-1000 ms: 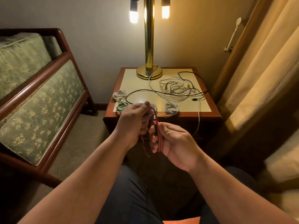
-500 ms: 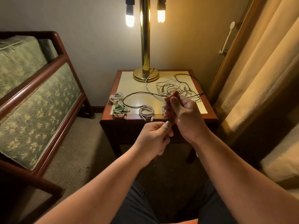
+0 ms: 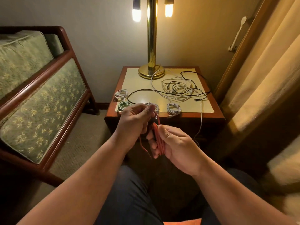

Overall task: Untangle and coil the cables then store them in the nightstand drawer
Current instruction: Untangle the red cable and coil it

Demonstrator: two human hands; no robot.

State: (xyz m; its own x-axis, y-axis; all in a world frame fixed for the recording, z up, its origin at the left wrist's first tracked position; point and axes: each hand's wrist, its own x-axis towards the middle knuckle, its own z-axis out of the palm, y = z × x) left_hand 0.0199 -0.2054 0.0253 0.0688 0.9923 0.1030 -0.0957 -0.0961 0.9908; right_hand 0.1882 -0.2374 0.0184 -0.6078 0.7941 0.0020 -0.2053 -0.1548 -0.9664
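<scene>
- Red cable [image 3: 159, 141], wound into a flat bundle of several loops, sits in the right hand [image 3: 177, 143]. The fingers curl round the bundle from below and the thumb lies along its top, so the grasp is closed around it.
- One red strand rises from the bundle to the left hand [image 3: 134, 122], which pinches it between the thumb and curled fingers, just above and to the left of the right hand. A loose red end hangs down below the left hand.
- Both hands are held in front of the nightstand [image 3: 194, 115], above the person's dark trousers [image 3: 129, 192].
- Along the near edge of the cream top lie wound coils: a green coil [image 3: 123, 106], a white coil [image 3: 174, 108], and between them another white coil [image 3: 156, 108], partly hidden behind the left hand's fingers. A fourth coil [image 3: 121, 94], also white, lies just behind the green one.
- Farther back and to the right is a tangle of white and black cables [image 3: 180, 90]. A black loop runs from it toward the coils on the left, and one white lead [image 3: 201, 120] drops over the front edge.
- Brass lamp [image 3: 151, 73] stands at the back of the top, a white cable curving against its base, with two lit bulbs above.
- Green patterned sofa [image 3: 40, 111] in a wooden frame is on the left, and a cream curtain [image 3: 267, 70] is on the right.
</scene>
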